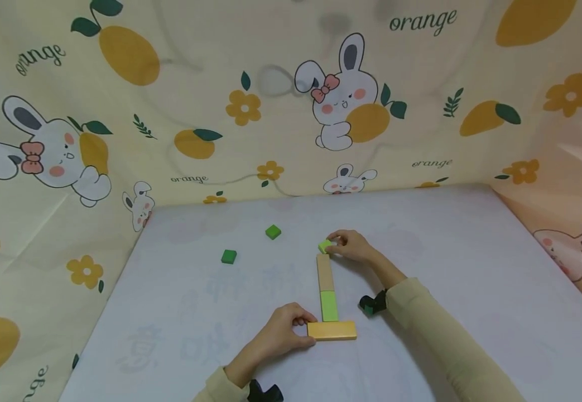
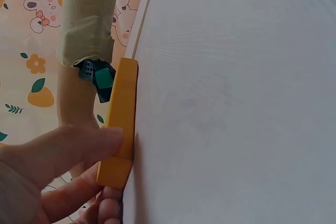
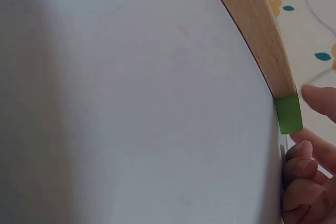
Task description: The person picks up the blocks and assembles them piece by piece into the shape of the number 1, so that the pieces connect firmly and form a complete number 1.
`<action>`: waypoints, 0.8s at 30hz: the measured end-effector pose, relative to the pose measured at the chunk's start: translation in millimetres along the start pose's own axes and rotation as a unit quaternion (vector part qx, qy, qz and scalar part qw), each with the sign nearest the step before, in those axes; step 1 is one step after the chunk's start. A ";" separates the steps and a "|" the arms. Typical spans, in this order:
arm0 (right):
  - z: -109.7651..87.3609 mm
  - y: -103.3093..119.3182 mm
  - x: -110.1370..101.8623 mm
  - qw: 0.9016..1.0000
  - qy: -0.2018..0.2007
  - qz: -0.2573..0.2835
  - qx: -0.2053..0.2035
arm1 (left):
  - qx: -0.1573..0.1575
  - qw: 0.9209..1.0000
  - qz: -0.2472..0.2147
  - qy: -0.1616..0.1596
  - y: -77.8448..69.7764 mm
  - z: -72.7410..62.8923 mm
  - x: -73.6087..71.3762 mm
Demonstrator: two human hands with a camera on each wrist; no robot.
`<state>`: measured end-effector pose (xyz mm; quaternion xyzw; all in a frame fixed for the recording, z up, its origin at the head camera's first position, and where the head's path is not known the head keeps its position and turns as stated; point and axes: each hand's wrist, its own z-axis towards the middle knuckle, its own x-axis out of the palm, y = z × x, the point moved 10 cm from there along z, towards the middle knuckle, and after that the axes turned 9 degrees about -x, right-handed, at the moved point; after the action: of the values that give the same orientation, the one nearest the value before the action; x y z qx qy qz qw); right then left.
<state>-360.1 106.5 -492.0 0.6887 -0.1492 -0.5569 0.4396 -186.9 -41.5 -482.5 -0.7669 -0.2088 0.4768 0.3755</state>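
On the white tabletop, my left hand (image 1: 282, 330) pinches the left end of a yellow-orange rectangular block (image 1: 332, 331), thumb on the near side. That block lies crosswise below a light green block (image 1: 328, 306). A plain wooden block (image 1: 325, 272) continues the line away from me. At its far end sits a small light green block (image 1: 323, 246), held at its right side between the thumb and finger of my right hand (image 1: 353, 245). The right wrist view shows this green block (image 3: 289, 114) against the wooden block's end (image 3: 257, 30), with the other fingers curled.
Two small dark green blocks lie apart to the left, one nearer (image 1: 229, 257) and one farther (image 1: 273, 232). A printed cloth (image 1: 250, 67) with rabbits and oranges rises behind the table and at its sides. Black wrist mounts (image 1: 373, 303) sit by the sleeves.
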 end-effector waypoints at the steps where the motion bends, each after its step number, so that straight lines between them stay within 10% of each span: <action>1: -1.5 0.3 -0.4 1.000 -0.002 0.005 -0.005 | 0.002 1.000 0.001 0.002 -0.4 -0.5 0.4; 24: -77.0 52.2 9.3 0.994 0.008 0.052 -0.096 | 0.027 0.999 -0.018 -0.009 -5.2 4.1 -8.9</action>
<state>-273.1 104.2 -458.2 0.6391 -0.1274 -0.5393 0.5333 -194.4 -42.7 -474.4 -0.7483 -0.2128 0.4826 0.4023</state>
